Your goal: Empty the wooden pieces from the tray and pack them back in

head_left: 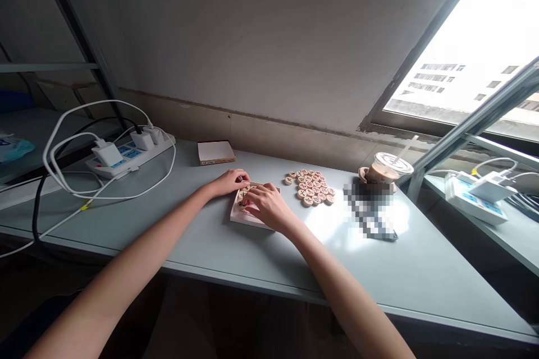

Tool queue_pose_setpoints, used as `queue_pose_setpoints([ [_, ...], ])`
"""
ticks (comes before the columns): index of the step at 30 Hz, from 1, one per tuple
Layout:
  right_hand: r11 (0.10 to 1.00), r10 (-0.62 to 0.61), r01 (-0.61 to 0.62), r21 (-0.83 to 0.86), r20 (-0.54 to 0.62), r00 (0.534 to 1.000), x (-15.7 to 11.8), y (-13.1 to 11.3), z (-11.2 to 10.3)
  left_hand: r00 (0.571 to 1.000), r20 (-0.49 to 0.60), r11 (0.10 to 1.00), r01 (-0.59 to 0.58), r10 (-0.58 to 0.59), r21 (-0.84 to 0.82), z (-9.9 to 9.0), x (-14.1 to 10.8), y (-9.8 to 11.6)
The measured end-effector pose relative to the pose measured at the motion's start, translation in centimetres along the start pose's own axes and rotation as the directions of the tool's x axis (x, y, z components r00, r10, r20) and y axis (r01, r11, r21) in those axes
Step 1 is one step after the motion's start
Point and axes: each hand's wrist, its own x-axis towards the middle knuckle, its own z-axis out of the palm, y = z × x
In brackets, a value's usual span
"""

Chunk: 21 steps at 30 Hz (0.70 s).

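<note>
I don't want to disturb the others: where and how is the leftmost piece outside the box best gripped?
Probably by the rim, coming from above on the near side: pinch the piece across its left and right edges. It's a round disc lying flat, with bare table to its left and nearest you, while a neighbour sits just behind.

A bright window (458, 61) lights a grey desk (421, 280) beside a wall (252, 50).
</note>
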Motion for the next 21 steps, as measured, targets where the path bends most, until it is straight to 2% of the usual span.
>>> queue_pose_setpoints([
  [8,0.999,0.009,-0.009,0.046,0.017,1.000,-0.1,0.5,-0.6,1.000,0.006,1.000,0.005,-0.005,0.009,0.0,0.0,-0.1],
  [10,0.997,0.072,-0.072,0.025,0.013,0.997,-0.4,1.5,-1.3,1.000,0.009,1.000,-0.003,0.003,0.017,0.0,0.1,-0.2],
  [12,0.977,0.210,-0.210,-0.045,-0.011,0.978,-1.0,3.0,-2.2,1.000,0.005,1.000,-0.009,0.008,0.021,0.0,0.1,-0.4],
  [14,0.916,0.375,-0.377,-0.135,-0.040,0.926,-2.0,4.8,-3.3,1.000,0.003,1.000,-0.011,0.011,0.023,0.0,0.1,-0.5],
  [17,0.775,0.593,-0.578,-0.255,-0.018,0.805,-3.7,7.2,-4.5,1.000,0.006,1.000,-0.009,0.009,0.027,0.0,0.1,-0.5],
  [19,0.707,0.684,-0.636,-0.310,0.072,0.726,-4.6,8.1,-4.9,1.000,0.010,1.000,-0.001,0.001,0.028,0.0,0.1,-0.5],
  [21,0.686,0.713,-0.640,-0.346,0.145,0.686,-5.0,8.4,-4.8,1.000,0.016,1.000,0.008,-0.009,0.024,0.0,0.1,-0.4],
])
